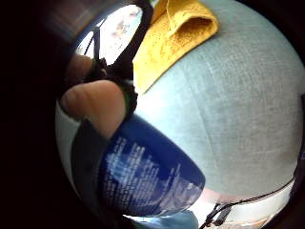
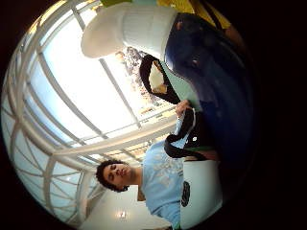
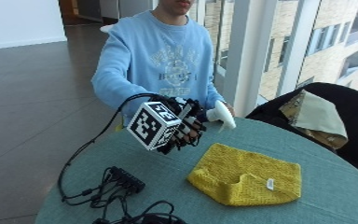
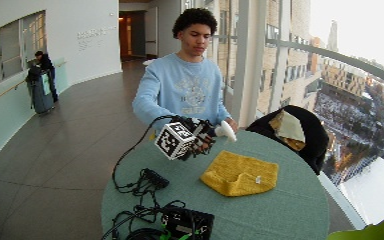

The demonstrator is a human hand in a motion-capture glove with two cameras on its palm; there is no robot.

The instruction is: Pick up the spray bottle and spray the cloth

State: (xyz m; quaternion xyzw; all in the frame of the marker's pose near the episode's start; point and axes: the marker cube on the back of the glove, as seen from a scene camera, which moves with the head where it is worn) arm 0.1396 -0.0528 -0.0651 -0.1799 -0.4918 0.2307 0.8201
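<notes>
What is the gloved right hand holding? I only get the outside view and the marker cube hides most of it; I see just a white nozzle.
Observer: A dark blue plastic spray bottle with white printed text, held in the gloved right hand.
Operator: Is it lifted off the table?
Observer: Yes, the little finger side palm view shows the grey-green round table below the bottle's base.
Operator: And the cloth?
Observer: The folded yellow textured cloth lies on the table beyond the bottle.
</notes>
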